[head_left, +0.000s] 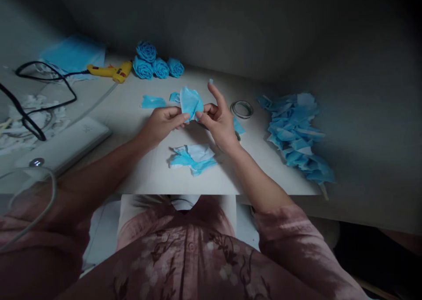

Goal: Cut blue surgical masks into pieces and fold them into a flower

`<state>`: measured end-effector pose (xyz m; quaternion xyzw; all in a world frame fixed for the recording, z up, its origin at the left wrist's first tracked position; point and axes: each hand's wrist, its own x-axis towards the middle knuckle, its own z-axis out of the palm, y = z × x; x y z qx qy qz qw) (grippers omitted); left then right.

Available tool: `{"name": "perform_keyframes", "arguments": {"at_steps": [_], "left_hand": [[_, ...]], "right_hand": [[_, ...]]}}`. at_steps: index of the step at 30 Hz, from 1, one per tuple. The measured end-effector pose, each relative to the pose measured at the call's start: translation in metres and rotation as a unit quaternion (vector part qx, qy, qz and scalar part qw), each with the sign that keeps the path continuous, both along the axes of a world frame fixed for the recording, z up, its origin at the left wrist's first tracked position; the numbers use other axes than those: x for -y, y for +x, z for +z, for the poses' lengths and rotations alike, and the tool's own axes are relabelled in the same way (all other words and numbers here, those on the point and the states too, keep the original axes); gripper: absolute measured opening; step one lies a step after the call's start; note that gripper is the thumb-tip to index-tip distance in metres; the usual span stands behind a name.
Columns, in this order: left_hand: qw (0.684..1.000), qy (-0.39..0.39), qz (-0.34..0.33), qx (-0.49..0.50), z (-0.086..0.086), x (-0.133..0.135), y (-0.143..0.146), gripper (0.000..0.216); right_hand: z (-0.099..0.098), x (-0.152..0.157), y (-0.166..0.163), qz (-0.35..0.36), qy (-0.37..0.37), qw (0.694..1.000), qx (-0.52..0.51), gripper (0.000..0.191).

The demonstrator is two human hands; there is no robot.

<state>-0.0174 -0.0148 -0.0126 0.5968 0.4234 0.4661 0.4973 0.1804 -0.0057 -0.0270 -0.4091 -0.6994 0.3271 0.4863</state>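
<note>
Between both hands is a thin blue fabric petal (191, 103), held upright above the table. My left hand (166, 120) pinches its lower left edge between thumb and fingers. The lower right edge is pinched by my right hand (219, 119), whose index finger points up with a small pale bit, perhaps tape, on its tip. Below the hands lies a loose pile of blue and white petals (194, 158). A flat blue piece (153, 101) and a small folded blue piece (174, 97) rest behind my left hand. Beside my right hand is a roll of tape (242, 109).
Several blue fabric roses (147, 51) stand at the back, next to a yellow glue gun (122, 71) with a black cord. Blue sheets (74, 53), white scraps (36, 115) and a white device (70, 144) occupy the left. A long heap of blue petals (293, 135) lies right.
</note>
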Motion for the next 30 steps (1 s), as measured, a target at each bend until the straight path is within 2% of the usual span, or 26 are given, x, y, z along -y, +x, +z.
{"name": "perform_keyframes", "arguments": {"at_steps": [6, 13, 20, 30], "left_hand": [[0.999, 0.017, 0.032, -0.003, 0.001, 0.0, -0.001, 0.029], [0.996, 0.052, 0.064, -0.038, -0.003, -0.002, 0.0, 0.03], [0.968, 0.17, 0.112, -0.148, 0.0, 0.003, 0.003, 0.029], [0.949, 0.226, 0.096, -0.199, -0.002, 0.006, 0.003, 0.027]], "right_hand": [[-0.002, -0.003, 0.003, 0.01, -0.011, 1.0, 0.008, 0.083], [0.001, 0.002, 0.001, 0.067, -0.097, 0.992, -0.044, 0.083], [-0.001, 0.003, -0.002, 0.1, -0.077, 0.992, 0.006, 0.087], [-0.009, -0.001, -0.002, 0.098, -0.088, 0.991, -0.005, 0.092]]}}
